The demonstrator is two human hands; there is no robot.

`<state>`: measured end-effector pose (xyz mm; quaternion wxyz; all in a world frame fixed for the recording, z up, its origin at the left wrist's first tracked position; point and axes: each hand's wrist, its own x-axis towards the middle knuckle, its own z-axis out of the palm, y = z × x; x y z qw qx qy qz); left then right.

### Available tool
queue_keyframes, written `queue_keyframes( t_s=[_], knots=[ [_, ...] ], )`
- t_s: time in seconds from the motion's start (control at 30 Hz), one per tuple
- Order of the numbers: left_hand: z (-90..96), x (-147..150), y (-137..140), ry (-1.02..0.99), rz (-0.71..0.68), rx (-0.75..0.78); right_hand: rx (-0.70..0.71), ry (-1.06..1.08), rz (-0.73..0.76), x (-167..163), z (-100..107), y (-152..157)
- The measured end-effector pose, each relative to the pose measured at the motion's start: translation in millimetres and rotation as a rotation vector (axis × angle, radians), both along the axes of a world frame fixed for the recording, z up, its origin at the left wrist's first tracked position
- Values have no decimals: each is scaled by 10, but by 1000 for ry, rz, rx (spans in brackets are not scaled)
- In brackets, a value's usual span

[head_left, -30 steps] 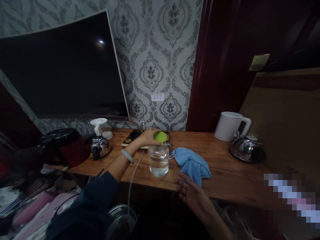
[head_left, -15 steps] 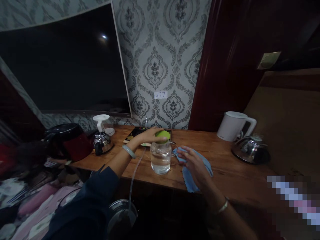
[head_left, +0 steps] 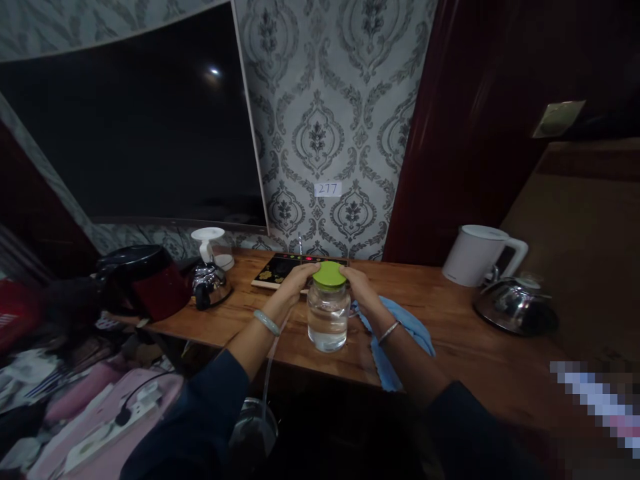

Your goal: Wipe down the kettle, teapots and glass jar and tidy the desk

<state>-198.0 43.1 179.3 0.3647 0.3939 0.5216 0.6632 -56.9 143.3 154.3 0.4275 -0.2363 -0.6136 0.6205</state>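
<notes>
A clear glass jug, partly filled with water, stands on the wooden table near its front edge. A round green lid sits on top of it. My left hand grips the lid's left rim. My right hand holds the right side, at the lid and the jug's neck. Both wrists wear bracelets. A blue cloth lies crumpled on the table just right of the jug, partly under my right forearm.
A black induction plate with red lights sits behind the jug. To the left are a small steel kettle, a white stand and a red-black cooker. At the right stand a white kettle and a steel kettle. A large dark screen hangs behind.
My right hand rose from below the table's edge, passed over the blue cloth and came onto the right side of the lid. My left hand stayed on the lid.
</notes>
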Motion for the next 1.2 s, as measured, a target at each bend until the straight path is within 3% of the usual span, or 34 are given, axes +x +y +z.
queue_keyframes(
  t_s=[0.3,0.73,1.07,1.2],
  knots=[
    [-39,23,83,-71,-16,16,126,-102,-96,-44,-22,56],
    [-145,116,233,-130,217,88,350,-271,-226,-122,34,60],
    [-184,140,308,-151,289,88,443,-334,-239,-115,86,57],
    [-208,136,299,-136,284,107,718,-496,-241,-42,226,-173]
  ],
)
